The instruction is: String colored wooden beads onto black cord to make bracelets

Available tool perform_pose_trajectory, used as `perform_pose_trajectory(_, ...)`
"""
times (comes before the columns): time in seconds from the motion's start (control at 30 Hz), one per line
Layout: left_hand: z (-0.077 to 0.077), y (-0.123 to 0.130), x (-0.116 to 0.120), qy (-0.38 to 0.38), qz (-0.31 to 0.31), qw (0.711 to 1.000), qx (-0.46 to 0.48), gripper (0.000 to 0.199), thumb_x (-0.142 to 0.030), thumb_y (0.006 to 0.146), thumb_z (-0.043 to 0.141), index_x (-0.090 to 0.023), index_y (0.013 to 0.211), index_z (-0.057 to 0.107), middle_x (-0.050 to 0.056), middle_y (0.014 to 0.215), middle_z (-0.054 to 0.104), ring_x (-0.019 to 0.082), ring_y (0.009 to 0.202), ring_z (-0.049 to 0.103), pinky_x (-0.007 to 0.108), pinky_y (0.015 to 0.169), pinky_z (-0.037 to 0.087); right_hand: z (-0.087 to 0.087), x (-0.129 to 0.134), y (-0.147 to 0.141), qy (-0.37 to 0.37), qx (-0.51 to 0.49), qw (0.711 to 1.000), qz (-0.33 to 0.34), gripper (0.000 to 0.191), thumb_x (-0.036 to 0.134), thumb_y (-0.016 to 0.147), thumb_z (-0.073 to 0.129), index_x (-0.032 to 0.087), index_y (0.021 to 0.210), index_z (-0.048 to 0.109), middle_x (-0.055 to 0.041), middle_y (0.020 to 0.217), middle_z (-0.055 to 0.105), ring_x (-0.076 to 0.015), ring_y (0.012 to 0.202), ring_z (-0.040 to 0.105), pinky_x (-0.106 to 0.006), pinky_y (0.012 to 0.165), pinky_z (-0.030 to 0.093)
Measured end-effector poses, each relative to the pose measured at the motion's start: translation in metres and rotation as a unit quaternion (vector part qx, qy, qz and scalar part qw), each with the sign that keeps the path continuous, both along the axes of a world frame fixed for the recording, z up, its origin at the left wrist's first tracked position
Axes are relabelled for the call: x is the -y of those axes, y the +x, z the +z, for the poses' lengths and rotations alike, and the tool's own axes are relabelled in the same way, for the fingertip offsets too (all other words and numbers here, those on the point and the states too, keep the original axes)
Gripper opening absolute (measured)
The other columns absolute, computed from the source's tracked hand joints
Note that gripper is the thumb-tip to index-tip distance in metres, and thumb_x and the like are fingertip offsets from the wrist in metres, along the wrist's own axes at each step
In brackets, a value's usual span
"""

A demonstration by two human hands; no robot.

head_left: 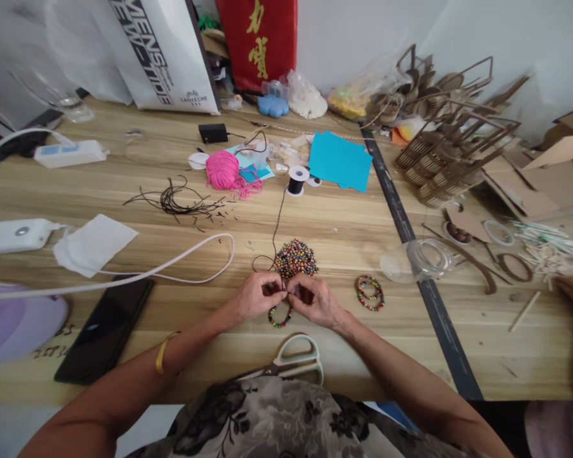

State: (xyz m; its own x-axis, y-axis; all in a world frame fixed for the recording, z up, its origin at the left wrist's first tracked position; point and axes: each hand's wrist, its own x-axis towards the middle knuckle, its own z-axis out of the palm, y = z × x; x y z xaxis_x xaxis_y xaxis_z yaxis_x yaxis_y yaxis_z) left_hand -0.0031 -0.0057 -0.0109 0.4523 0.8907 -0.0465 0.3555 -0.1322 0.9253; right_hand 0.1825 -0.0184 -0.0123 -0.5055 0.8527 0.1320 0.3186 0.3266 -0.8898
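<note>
Colourful beads strung in a small loop (280,317) hang or lie just below my fingertips. My left hand (260,295) pinches the black cord at the top of that loop. Close beside it, my right hand (315,299) pinches the cord too, fingertips almost touching the left ones. Black cord (277,222) runs from a white-rimmed spool (297,181) down to the hands. Right behind my fingers is a heap of loose multicoloured beads (296,257). Finished-looking beaded rings (370,293) lie to the right.
White-handled scissors (298,359) lie near my body. A black phone (105,331) and white cable (195,251) are at left. Farther back are pink yarn (223,170), cut black cords (176,200) and blue sheets (340,160). Clear tape rolls (430,259) and woven baskets (439,165) stand right.
</note>
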Motion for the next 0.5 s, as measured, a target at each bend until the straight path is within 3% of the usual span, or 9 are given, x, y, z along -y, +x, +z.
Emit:
perform_pose_trajectory(0.3, 0.0022, -0.0007, -0.0001, -0.001, -0.005, 1.0, -0.008, 0.01, -0.017, 0.073, 0.057, -0.014, 0.064, 0.058, 0.0, 0.063, 0.059, 0.01, 0.059, 0.052, 0.018, 0.054, 0.04, -0.0024, -0.0019, -0.0011, 0.036, -0.002, 0.999, 0.007, 0.004, 0.02, 0.083, 0.058, 0.016, 0.082, 0.059, -0.0029, 0.077, 0.056, -0.0112, 0.063, 0.049, -0.022, 0.055, 0.039)
perform_pose_trajectory(0.5, 0.0045, -0.0014, -0.0001, 0.009, -0.01, 1.0, -0.012, 0.012, -0.019, 0.074, 0.057, -0.014, 0.064, 0.058, 0.0, 0.064, 0.059, 0.01, 0.061, 0.052, 0.018, 0.056, 0.039, -0.0057, 0.0004, -0.0027, -0.028, -0.026, 0.999, -0.024, 0.011, 0.026, 0.083, 0.061, 0.017, 0.083, 0.057, 0.0014, 0.067, 0.053, -0.0084, 0.053, 0.045, -0.019, 0.048, 0.035)
